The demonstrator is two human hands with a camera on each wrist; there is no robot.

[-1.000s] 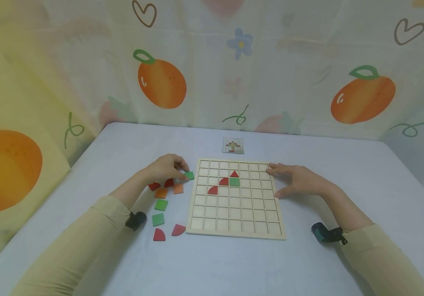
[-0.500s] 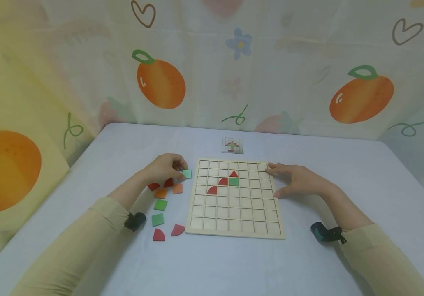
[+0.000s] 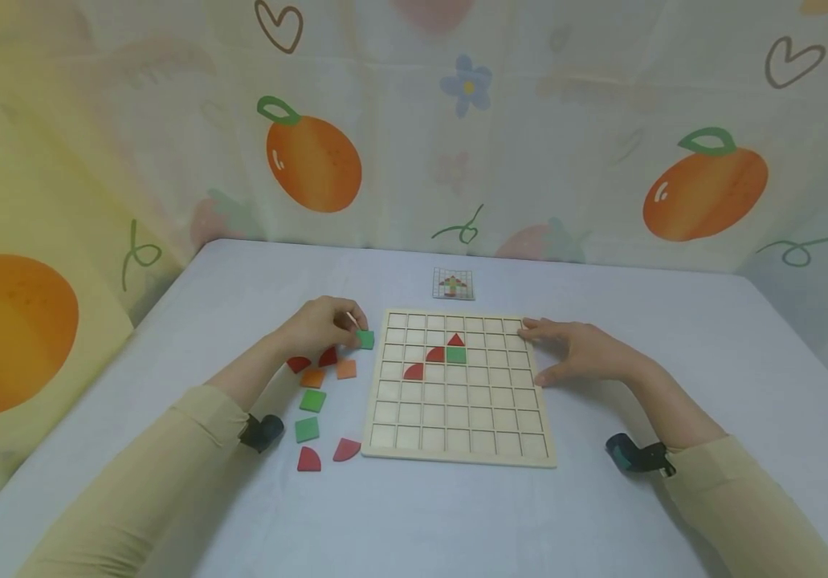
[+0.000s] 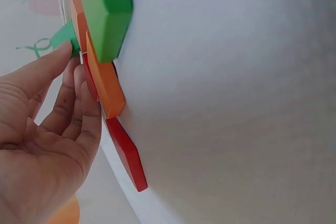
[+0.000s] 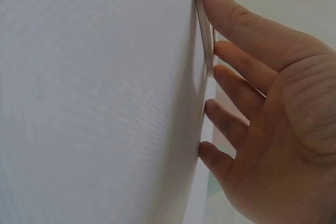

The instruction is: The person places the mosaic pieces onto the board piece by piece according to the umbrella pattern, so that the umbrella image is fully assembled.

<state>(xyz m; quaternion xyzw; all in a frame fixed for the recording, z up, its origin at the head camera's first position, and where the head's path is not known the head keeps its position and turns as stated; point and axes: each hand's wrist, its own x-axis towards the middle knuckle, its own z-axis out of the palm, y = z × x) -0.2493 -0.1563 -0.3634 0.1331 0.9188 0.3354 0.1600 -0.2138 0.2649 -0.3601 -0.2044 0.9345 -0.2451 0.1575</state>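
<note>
The left hand has a narrow grip, pinching a green square just beside the left edge of the wooden board; the square has no long axis. The right hand, fingers apart, touches the opposite edge, farther from the square. The left wrist view shows the thumb on the square; only the head view shows the red triangle in the board.

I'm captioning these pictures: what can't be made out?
Card, head view: fine details too small.
Two red pieces, head view: partly hidden by the left grip.
Held green square, head view: partly hidden by that grip.
Nearest green square, left wrist view: cut off by top edge.
Board, right wrist view: cut off by top edge.
</note>
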